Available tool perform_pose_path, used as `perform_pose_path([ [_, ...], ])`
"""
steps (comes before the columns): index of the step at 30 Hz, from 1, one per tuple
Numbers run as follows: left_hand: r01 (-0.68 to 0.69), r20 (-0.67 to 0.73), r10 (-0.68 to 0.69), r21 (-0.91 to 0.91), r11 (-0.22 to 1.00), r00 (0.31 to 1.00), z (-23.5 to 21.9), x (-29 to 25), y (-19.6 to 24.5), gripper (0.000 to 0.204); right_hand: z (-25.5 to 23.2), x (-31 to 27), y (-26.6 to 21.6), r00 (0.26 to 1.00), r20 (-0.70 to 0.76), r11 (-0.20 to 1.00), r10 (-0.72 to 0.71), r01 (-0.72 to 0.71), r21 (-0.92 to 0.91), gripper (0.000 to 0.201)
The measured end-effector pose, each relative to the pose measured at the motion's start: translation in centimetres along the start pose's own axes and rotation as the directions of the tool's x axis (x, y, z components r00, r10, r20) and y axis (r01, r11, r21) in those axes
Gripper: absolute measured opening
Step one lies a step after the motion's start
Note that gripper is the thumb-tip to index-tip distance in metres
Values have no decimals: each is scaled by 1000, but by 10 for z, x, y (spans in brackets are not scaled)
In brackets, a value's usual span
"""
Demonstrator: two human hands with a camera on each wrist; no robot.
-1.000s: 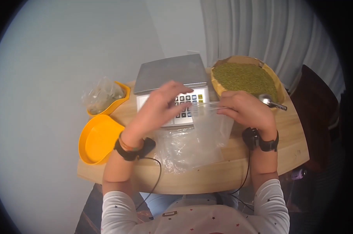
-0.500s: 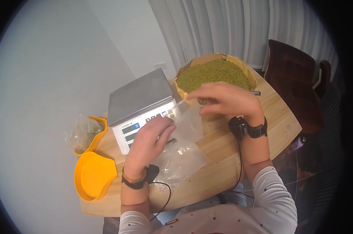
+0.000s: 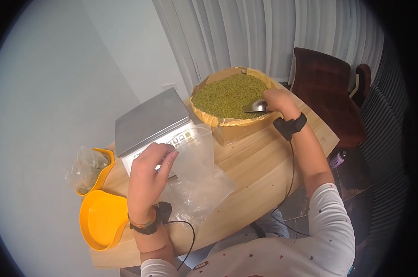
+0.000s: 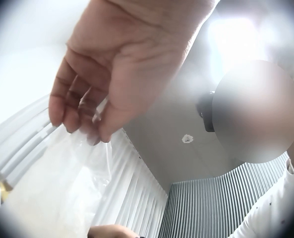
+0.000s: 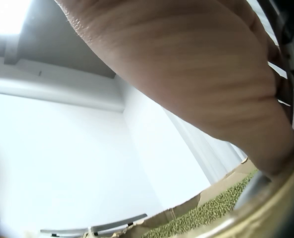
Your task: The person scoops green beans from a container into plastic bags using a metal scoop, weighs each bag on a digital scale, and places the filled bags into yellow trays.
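My left hand (image 3: 148, 174) pinches the top edge of a clear plastic bag (image 3: 196, 150), which hangs in front of the scale's keys. In the left wrist view the bag (image 4: 62, 178) droops below the bunched fingertips. Over the right rim of a cardboard box (image 3: 232, 134), my right hand (image 3: 279, 100) grips a metal scoop (image 3: 254, 107). The hand covers the scoop's handle, and its bowl lies at the surface of small green beans (image 3: 227, 92) that fill the box. Part of the scoop (image 5: 253, 191) also shows beneath the hand in the right wrist view.
A scale (image 3: 153, 120) with a flat metal plate stands left of the box. More clear plastic (image 3: 195, 198) lies on the wooden table (image 3: 264, 161). At the left are an empty yellow scoop-shaped tray (image 3: 100, 221) and another tray (image 3: 105, 173) bearing a filled bag (image 3: 86, 168).
My right hand has let go of the bag and moved right to the scoop in the beans. My left hand still holds the bag. The head view has turned toward the right.
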State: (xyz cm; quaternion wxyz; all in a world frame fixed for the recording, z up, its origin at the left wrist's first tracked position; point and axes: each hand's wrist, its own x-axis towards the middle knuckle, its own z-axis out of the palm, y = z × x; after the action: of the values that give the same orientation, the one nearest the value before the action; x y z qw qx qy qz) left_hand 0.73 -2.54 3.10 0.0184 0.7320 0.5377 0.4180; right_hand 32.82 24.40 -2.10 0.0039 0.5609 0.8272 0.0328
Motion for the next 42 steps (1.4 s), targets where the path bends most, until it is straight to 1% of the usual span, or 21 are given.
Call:
perform_pose_path([
  [2,-15,6,15,-5,1000,1000,1,-1,1,9,5,-1,-4,998,-60,991,24,-31,-129,19],
  [5,-13,30,13,16,1000,999,7,-1,3,8,11,5,2,991,-133,985,22,-45,-169,19],
  [6,-16,48,15,24,1000,999,8,-1,4,9,5,4,3,990,-136,985,24,-46,-166,19],
  [8,-15,67,13,31,999,998,10,0,6,9,-8,3,9,980,-199,964,-12,-42,-263,21],
  [9,-24,79,21,36,999,997,11,1,7,10,-15,3,11,980,-197,964,-13,-40,-263,21],
  [11,-31,90,27,43,999,996,11,2,9,10,-25,4,13,975,-212,991,70,-92,-99,21],
  [12,-28,104,22,63,998,994,11,2,10,11,-24,5,13,975,-212,991,70,-92,-96,21],
  [14,-30,118,20,83,996,993,12,3,10,11,-22,7,16,968,-242,996,63,-45,79,21],
  [15,-51,118,39,96,994,992,13,3,9,10,-19,9,15,968,-243,996,67,-48,81,21],
  [17,-77,120,64,110,991,991,16,2,6,10,-9,18,9,986,-163,990,28,-6,137,22],
  [18,-72,125,60,94,993,990,18,2,4,10,-1,26,5,985,-167,990,32,-9,138,22],
  [20,-71,129,60,79,994,990,22,1,3,10,19,43,-3,996,-81,972,32,-12,234,23],
  [25,-57,161,39,111,992,986,24,-3,-1,9,45,59,-13,991,-110,950,73,-36,310,23],
  [30,-27,140,11,108,994,990,15,-3,-3,8,48,55,11,989,-119,923,90,-38,382,22],
  [32,-44,115,32,99,994,993,12,-3,-4,8,52,55,29,984,-171,883,50,36,468,19],
  [34,-24,112,14,90,996,994,11,-2,-5,8,39,40,33,979,-201,898,18,73,434,20],
  [36,-8,108,0,69,998,994,12,-1,-6,9,29,25,32,956,-283,851,81,82,519,20],
  [37,-4,103,-3,65,998,995,13,-1,-6,9,29,22,30,956,-282,854,77,83,513,20],
  [39,-38,124,32,48,998,992,14,0,-8,10,28,18,27,955,-279,756,105,106,646,20],
  [40,-34,120,28,47,998,992,15,0,-9,10,32,21,28,955,-279,758,99,109,643,20],
  [42,-24,177,25,-10,1000,984,16,0,-13,9,44,28,30,970,-236,658,58,140,740,21],
])
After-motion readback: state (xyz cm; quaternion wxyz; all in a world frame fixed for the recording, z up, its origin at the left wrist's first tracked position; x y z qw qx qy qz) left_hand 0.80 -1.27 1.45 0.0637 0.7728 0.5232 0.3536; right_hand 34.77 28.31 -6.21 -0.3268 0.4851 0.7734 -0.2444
